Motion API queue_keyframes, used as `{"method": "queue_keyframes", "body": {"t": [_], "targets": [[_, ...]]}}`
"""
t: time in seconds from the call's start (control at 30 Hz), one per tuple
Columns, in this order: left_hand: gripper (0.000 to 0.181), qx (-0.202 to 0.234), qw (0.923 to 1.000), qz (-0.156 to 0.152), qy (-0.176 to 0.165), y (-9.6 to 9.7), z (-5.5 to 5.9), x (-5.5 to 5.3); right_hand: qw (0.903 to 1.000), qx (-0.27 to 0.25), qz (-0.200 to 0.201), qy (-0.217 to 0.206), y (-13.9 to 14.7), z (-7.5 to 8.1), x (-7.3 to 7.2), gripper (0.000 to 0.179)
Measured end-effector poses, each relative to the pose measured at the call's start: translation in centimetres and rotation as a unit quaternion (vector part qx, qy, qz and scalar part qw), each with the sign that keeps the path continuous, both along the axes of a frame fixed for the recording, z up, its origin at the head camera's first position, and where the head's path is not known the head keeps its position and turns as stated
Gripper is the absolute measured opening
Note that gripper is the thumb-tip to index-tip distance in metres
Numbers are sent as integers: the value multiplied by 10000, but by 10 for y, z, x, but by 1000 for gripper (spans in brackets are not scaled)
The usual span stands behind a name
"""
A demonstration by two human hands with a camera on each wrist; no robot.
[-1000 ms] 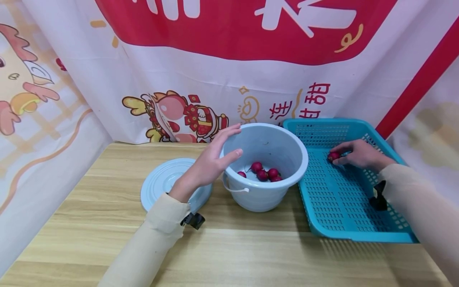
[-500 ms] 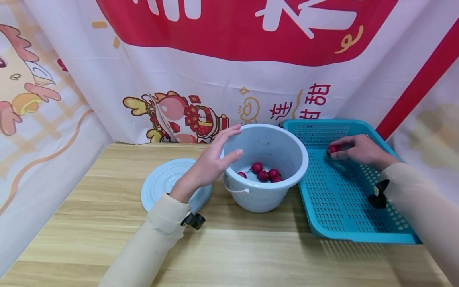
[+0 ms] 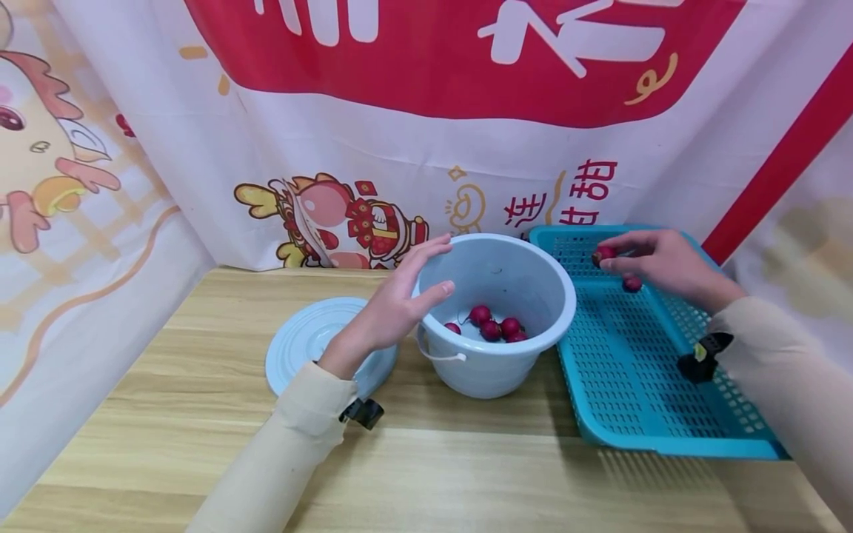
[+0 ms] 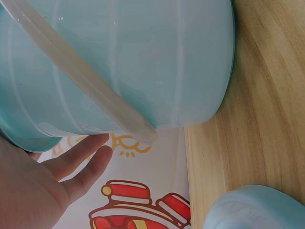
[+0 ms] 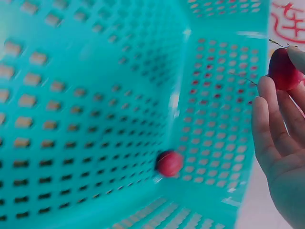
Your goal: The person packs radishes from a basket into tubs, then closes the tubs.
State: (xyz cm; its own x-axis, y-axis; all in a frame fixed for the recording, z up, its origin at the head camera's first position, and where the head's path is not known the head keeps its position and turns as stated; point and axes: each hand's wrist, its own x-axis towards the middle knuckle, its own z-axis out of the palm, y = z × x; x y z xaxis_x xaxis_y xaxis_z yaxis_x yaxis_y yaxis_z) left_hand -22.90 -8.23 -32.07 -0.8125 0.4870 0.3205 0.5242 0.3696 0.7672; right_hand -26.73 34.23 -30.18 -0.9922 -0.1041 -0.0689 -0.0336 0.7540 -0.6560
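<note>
Between the thumb and fingers of my right hand is a red radish, held above the far end of the turquoise basket. Another radish lies on the basket floor, in a corner in the right wrist view. My left hand rests at the left rim of a light-blue bucket, thumb and fingers extended. Inside the bucket, several radishes lie on the bottom. From the left wrist view, the fingers reach along the bucket's outer side, near its white handle.
A round light-blue lid lies on the wooden table, left of the bucket and partly under the left forearm. Behind the table hangs a printed cloth. The basket stands right of the bucket, close beside it.
My right hand has lifted the radish up from the basket floor and shifted a little to the left, uncovering another radish below. The left hand has stayed at the bucket rim.
</note>
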Motion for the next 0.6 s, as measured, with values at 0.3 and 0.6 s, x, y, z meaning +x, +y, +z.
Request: {"method": "queue_keyframes", "body": {"t": [0.3,0.6], "targets": [[64,1,10000,11,19,-1,1,0,9986,-207,82,472,-33,32,6,76],[65,48,10000,-45,28,0,0,0,9938,-410,292,993,-70,54,18,63]]}}
